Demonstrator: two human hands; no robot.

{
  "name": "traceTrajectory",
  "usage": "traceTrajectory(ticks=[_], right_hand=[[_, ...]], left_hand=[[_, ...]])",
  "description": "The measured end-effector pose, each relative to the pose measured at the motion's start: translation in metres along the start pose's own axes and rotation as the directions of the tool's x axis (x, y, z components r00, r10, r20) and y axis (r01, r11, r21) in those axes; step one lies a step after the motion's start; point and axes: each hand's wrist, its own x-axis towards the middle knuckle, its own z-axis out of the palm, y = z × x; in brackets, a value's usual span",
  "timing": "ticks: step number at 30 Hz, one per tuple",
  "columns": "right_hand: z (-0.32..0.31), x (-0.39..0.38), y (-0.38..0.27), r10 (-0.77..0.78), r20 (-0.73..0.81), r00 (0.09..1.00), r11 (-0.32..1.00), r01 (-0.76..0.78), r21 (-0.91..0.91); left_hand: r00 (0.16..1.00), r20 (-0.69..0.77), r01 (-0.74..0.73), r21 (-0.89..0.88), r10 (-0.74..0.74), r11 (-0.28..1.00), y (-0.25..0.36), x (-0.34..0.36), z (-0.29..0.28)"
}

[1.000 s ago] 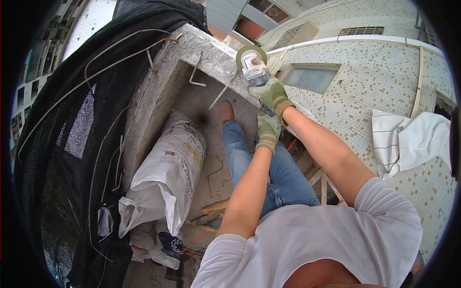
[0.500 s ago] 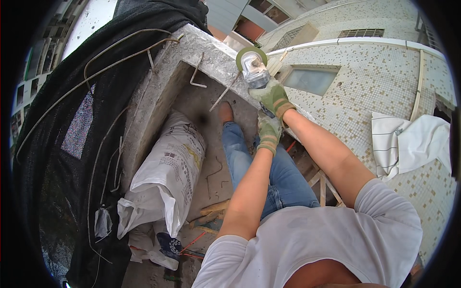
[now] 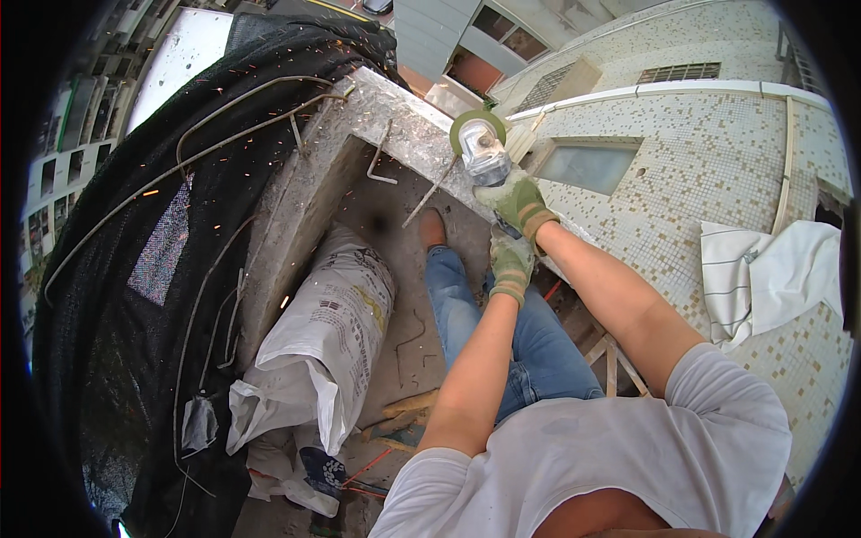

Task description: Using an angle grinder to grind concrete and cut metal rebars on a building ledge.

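- Green-gloved in the head view, the right hand [image 3: 517, 202] is wrapped round the grinder [image 3: 485, 161] close behind its front, a little above the centre of the frame.
- Lower in the frame, the left hand [image 3: 512, 262] looks closed on the grinder's rear end, though much of that grip is hidden.
- From the left hand, the grinder's long axis slants up and slightly left to the disc [image 3: 476, 117]; the right hand is the nearer one to it.
- Just left of the disc is the upper end of a rod [image 3: 430, 191], which slants down and left beside the ledge [image 3: 421, 125]; whether disc and rod touch, I cannot tell.
- Farther left, a bent bar [image 3: 380, 148] stands apart from the disc.
- Sparks [image 3: 151, 192] scatter over the black net [image 3: 117, 341] at upper left.
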Motion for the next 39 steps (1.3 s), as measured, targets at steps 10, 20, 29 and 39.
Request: traceTrajectory(ticks=[10,20,29,39], right_hand=[[-0.003,-0.005,-0.003,-0.012,-0.048,0.999,1.0,0.012,0.002],[-0.003,-0.005,0.0,-0.051,-0.018,0.999,0.999,0.051,-0.01],[-0.002,-0.002,0.005,-0.061,0.018,0.998,0.998,0.061,-0.003],[0.003,0.003,0.009,-0.079,0.025,0.997,0.997,0.079,-0.026]], left_hand=[[0.999,-0.014,-0.041,0.016,0.041,0.999,-0.013,0.007,0.011],[0.999,-0.026,0.026,0.039,-0.025,0.999,0.013,-0.012,-0.006],[0.988,-0.1,-0.109,0.051,0.114,0.993,-0.002,-0.006,0.004],[0.998,-0.053,0.017,0.088,-0.013,0.996,0.003,-0.004,0.004]])
